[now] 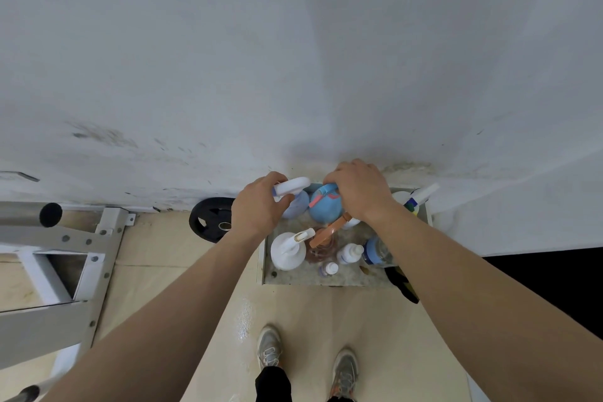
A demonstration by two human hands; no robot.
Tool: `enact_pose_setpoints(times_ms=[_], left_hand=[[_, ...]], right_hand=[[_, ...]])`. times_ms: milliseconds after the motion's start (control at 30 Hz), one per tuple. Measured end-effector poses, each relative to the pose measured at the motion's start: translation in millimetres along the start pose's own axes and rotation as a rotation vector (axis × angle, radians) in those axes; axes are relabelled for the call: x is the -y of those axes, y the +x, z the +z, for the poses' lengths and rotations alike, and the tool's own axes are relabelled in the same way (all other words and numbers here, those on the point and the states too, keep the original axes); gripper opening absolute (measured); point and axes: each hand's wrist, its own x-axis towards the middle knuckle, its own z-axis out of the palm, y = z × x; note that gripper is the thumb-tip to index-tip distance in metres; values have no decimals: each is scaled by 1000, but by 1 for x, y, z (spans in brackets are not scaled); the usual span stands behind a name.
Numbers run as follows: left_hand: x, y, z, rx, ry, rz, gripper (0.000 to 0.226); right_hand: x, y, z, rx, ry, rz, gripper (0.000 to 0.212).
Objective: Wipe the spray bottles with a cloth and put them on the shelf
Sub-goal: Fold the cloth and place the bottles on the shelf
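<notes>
A low shelf [326,276] with a mottled grey top stands against the white wall and carries several bottles. My left hand [257,206] grips the white trigger head [292,186] of a pale lavender spray bottle [298,206] at the back left. My right hand [357,189] holds the blue trigger head of a blue spray bottle [324,210] beside it. In front stand a white spray bottle [287,250] and a clear bottle with an orange trigger [323,235]. No cloth is in view.
Small white bottles [349,253] and a blue-labelled bottle [375,251] sit near the shelf's front. A white-nozzled bottle [421,196] stands at the right rear. A black weight plate [212,219] leans on the wall left of the shelf; a grey metal frame [65,258] fills the left.
</notes>
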Motion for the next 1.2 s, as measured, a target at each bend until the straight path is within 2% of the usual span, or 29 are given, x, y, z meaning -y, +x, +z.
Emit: enact_pose_setpoints(times_ms=[467,767,1033,1200], left_hand=[[1,2,-1,47,-52,-19,26],[-2,-2,-2,-26,-31,-62,21],[-4,-1,-4,1,-54,-37,19],[-3,-2,-4,27,-35,-40,28]], right_hand=[[9,-10,-2,30,-41,87,32],[9,-14,-2,17,-16,97,34],[7,-13,2,16,12,116,36],[8,-15,3,7,74,137,50]])
